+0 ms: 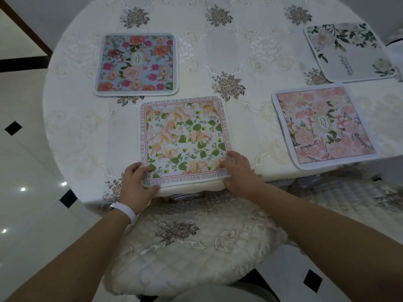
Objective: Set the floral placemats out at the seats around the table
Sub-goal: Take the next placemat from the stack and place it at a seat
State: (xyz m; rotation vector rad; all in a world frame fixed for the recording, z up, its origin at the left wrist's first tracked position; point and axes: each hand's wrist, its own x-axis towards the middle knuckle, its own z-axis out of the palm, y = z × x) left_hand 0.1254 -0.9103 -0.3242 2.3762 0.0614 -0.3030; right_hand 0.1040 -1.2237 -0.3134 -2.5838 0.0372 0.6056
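A square placemat with orange lilies, green leaves and a lettered border (185,138) lies at the near edge of the round table (250,88). My left hand (137,182) pinches its near left corner, thumb underneath at the table edge. My right hand (237,168) grips its near right corner the same way. A blue placemat with red and pink roses (136,64) lies at the far left. A pink rose placemat (322,125) lies at the right. A white placemat with green leaves (351,51) sits at the far right.
The table wears a cream embroidered cloth with grey flower motifs. A chair with a quilted cream cushion (192,243) stands right below the near table edge. Another cushioned chair (353,188) is at the right. White tiled floor (26,162) spreads to the left.
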